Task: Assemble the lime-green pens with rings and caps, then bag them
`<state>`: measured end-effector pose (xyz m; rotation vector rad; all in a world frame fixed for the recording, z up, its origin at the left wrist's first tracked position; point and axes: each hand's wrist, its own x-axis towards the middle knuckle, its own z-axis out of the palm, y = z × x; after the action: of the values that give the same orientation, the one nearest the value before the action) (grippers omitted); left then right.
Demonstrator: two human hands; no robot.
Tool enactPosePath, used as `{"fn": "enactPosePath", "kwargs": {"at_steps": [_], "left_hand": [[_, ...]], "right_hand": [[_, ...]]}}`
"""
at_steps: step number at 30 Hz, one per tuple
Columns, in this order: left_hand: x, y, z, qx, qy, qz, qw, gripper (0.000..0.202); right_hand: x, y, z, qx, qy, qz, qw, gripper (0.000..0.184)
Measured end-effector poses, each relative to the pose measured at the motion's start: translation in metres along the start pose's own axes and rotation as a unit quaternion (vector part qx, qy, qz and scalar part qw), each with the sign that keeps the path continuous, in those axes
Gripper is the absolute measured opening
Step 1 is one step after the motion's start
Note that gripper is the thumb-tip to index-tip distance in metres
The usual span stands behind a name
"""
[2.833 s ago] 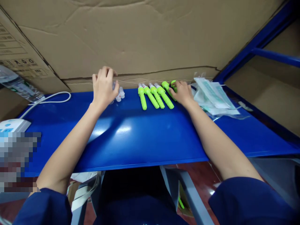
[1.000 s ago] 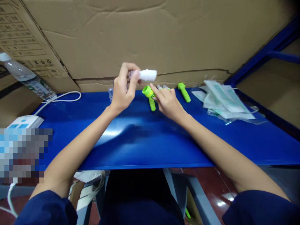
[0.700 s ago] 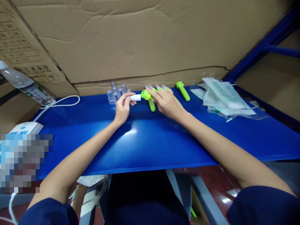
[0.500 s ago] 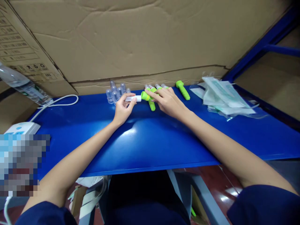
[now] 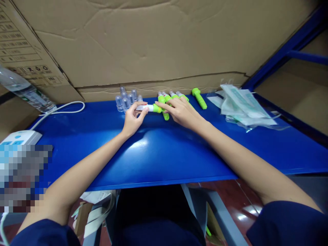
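Note:
My left hand [image 5: 133, 119] is closed, pinching a white tube [image 5: 150, 108] with a clear, printed end between thumb and fingers. Its right end meets the wide yellow-ringed head of a lime-green flashlight-shaped body [image 5: 157, 108], and the two lie in one line. My right hand [image 5: 183, 112] is closed round that green body, whose rest the fingers hide. Just behind the right hand lie several green bodies with clear-tipped tubes [image 5: 161, 97]. Left of my left hand stand several clear plastic caps [image 5: 125, 103]. Another green flashlight-shaped body [image 5: 199, 98] lies farther right.
Packs of face masks in plastic [image 5: 246, 106] lie on the blue table [image 5: 159, 160] at the right. A water bottle [image 5: 28, 92], a white cable [image 5: 69, 106] and a power strip [image 5: 23, 137] are at the left. Cardboard [image 5: 143, 44] walls off the back.
The white tube and the green head, apart by an edge and at an angle before, are now lined up and pressed together. My right fingers have shifted slightly along the green body.

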<state>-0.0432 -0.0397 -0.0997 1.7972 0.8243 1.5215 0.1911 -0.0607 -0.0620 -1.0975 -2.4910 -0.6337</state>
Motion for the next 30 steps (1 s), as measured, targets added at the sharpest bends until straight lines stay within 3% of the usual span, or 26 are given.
{"fn": "enactPosePath", "kwargs": {"at_steps": [9,14,22,30], "left_hand": [[-0.002,0.003,-0.002,0.019,-0.022,0.031,0.999,0.052],[-0.005,0.010,-0.001,0.045,-0.053,0.050,0.996,0.046],[-0.005,0.006,-0.001,0.050,-0.065,0.051,0.995,0.077],[-0.007,0.005,0.000,0.022,-0.083,0.053,0.995,0.076]], "right_hand": [[0.002,-0.006,0.004,0.029,0.007,0.010,1.000,0.050],[0.002,-0.009,0.005,0.047,0.015,-0.003,0.999,0.049],[0.002,-0.016,0.002,0.071,0.003,-0.010,0.997,0.052],[0.002,-0.022,0.002,0.094,-0.001,-0.037,0.995,0.059]]}}
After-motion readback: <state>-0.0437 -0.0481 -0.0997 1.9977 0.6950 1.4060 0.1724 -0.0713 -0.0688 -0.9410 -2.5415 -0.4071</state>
